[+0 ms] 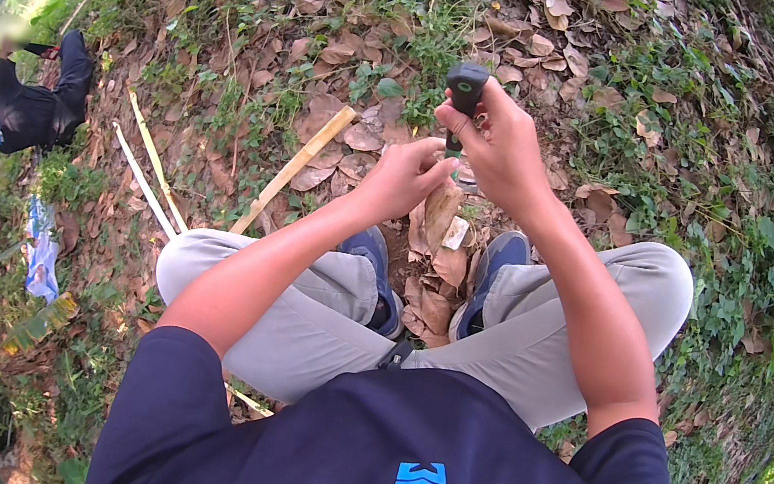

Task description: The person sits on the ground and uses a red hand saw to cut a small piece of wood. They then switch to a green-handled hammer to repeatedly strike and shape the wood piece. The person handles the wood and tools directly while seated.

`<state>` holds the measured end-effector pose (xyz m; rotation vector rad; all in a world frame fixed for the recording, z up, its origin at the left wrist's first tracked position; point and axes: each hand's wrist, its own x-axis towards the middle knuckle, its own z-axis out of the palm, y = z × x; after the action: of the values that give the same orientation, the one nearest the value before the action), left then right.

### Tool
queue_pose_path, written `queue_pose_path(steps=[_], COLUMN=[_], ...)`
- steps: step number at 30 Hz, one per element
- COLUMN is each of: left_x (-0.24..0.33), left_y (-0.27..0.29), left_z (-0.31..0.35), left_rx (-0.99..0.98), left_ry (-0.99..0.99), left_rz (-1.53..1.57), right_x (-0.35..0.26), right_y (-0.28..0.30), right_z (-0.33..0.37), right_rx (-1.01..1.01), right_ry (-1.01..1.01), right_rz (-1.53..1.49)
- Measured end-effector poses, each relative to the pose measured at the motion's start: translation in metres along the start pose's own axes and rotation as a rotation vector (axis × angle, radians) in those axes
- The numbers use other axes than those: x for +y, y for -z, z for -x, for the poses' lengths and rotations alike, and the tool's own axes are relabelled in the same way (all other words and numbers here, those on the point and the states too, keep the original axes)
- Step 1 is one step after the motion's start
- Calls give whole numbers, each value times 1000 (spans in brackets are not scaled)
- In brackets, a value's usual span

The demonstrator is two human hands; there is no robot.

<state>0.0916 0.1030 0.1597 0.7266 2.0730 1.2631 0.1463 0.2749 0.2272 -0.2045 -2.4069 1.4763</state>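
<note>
wide bamboo strip: i am using this strip (293, 169) as the reference; it is lying slantwise on the leaf litter (338, 54), its near end reaching the seated person's left knee.
black-handled tool: i am locating this tool (468, 85) to the right of the strip's far end, apart from it; a short green section is showing below the handle, and i am not seeing the lower tip clearly.
right hand: this hand (505, 147) is working right of the strip, its fingers wrapping the tool's handle and grasping it.
left hand: this hand (399, 178) is resting between strip and tool, fingers bending inward at the tool's lower part; i am not able to tell whether they are pinching it.
small pale block: it (455, 234) is lying right of the strip, among dry leaves, below the hands.
blue shoes: both shoes (504, 259) are standing right of the strip, flanking the block.
thin strips: two narrow strips (157, 161) are lying left of the wide strip, nearly meeting at their near ends.
plastic bag: a blue-and-white bag (43, 250) is lying farther left of the strip.
second person: someone in dark clothing (35, 110) is appearing well left of the strip.
</note>
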Motion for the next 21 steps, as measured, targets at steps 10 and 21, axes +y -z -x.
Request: queue_pose_path(steps=[10,21], left_x=[-23,-11], left_y=[19,46], left_z=[-13,-16], left_rx=[160,-289], left_ry=[34,120], left_rz=[-60,122], right_x=[15,34], right_y=[27,86], right_z=[2,-29], right_rx=[36,218], right_ry=[128,-330], right_rz=[393,474])
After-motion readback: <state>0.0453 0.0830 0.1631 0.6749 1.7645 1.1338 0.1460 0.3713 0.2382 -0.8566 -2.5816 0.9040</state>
